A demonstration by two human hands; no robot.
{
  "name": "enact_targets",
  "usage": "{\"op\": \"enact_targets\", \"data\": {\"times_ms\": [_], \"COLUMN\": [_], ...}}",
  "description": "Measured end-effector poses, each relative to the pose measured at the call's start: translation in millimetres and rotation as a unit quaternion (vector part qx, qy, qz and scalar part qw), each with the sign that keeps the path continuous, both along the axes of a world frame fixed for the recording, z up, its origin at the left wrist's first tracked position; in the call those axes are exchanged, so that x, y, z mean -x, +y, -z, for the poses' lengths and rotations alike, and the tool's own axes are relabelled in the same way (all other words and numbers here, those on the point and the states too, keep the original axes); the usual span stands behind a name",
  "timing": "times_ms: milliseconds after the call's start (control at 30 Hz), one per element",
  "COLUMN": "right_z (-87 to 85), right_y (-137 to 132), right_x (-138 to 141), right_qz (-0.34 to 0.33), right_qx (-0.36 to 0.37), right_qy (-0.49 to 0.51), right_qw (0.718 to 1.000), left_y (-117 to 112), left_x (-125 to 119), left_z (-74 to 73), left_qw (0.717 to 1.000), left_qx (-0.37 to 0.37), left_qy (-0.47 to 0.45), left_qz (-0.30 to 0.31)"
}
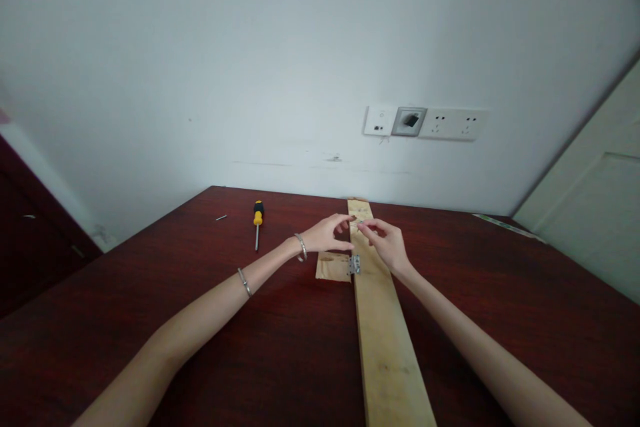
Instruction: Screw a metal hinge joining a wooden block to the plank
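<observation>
A long pale wooden board (383, 333) runs from the near edge to the wall. A metal hinge (355, 264) lies across its left edge and onto a short wood piece (333, 268) beside it. My left hand (327, 233) is over the board's far part, thumb and fingers apart, holding nothing I can see. Close to its fingertips, my right hand (385, 240) pinches thumb and forefinger together over the board. What sits in that pinch is too small to make out. Some tiny items lie on the board just beyond the fingers.
A yellow and black screwdriver (258, 219) lies on the dark red table (150, 293), left of my hands. Farther left is a small metal screw or pin (221, 217). Wall sockets (453, 124) are behind the table. A thin printed strip (507, 226) lies at the right edge.
</observation>
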State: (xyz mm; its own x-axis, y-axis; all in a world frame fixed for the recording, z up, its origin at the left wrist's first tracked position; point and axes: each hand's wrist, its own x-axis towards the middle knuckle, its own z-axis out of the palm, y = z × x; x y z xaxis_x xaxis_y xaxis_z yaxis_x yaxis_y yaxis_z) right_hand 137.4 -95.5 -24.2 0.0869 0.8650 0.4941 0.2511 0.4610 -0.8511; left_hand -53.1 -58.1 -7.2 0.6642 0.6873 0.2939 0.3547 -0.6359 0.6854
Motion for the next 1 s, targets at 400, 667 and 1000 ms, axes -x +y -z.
{"op": "enact_targets", "data": {"times_ms": [400,667,1000], "right_z": [16.4,21.8,23.6], "right_y": [7.6,6.2,5.2], "right_x": [-3.2,-3.8,-6.1], "right_qz": [0.013,0.009,0.000], "right_qx": [0.039,0.060,0.071], "right_qy": [0.001,0.000,-0.010], "right_qw": [0.999,0.998,0.997], "left_y": [-12.1,-19.2,-17.5], "left_x": [11.9,11.7,10.8], "left_z": [6.0,13.8,17.6], "left_qw": [0.935,0.943,0.946], "left_qx": [-0.033,-0.075,-0.098], "left_qy": [0.349,0.323,0.307], "left_qz": [0.048,0.038,0.047]}}
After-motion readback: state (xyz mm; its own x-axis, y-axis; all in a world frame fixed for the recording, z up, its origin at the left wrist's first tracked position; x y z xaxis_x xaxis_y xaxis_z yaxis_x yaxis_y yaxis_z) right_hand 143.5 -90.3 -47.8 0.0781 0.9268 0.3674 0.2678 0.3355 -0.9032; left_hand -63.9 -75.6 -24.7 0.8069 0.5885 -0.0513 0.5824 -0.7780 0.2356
